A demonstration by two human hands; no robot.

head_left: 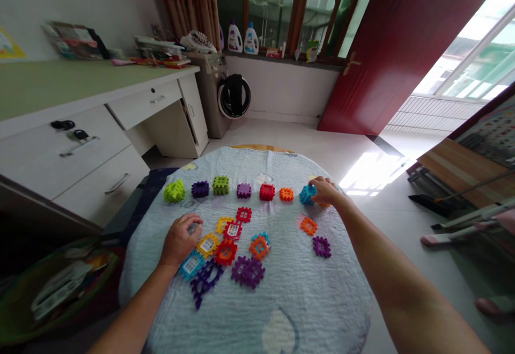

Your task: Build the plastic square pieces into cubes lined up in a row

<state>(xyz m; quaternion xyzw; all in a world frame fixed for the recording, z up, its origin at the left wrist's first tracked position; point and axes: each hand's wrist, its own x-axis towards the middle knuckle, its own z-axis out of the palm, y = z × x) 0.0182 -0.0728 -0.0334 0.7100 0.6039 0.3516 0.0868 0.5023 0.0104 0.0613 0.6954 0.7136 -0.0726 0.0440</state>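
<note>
At the right end of a row of plastic interlocking building blocks, my right hand (pixel 325 189) has its fingers closed on a stack of blue blocks (pixel 307 194). An orange block partly shows beneath that hand. My left hand (pixel 181 242) rests on the cloth, loosely curled with thumb and index apart and nothing visible between them. Beside it lie a yellow window block (pixel 208 244), a blue window block (pixel 191 265) and a dark purple triangular block (pixel 206 280). Red blocks (pixel 226 252) lie just right of these. Purple blocks (pixel 248 272) are nearer the middle.
A pale blue cloth (pixel 322 311) covers the round table. Along the far row are green blocks (pixel 221 185), a red stack (pixel 267 191) and an orange stack (pixel 286 194). A desk (pixel 92 88) stands left, a washing machine (pixel 209 96) behind, and a red door (pixel 386 48) at right.
</note>
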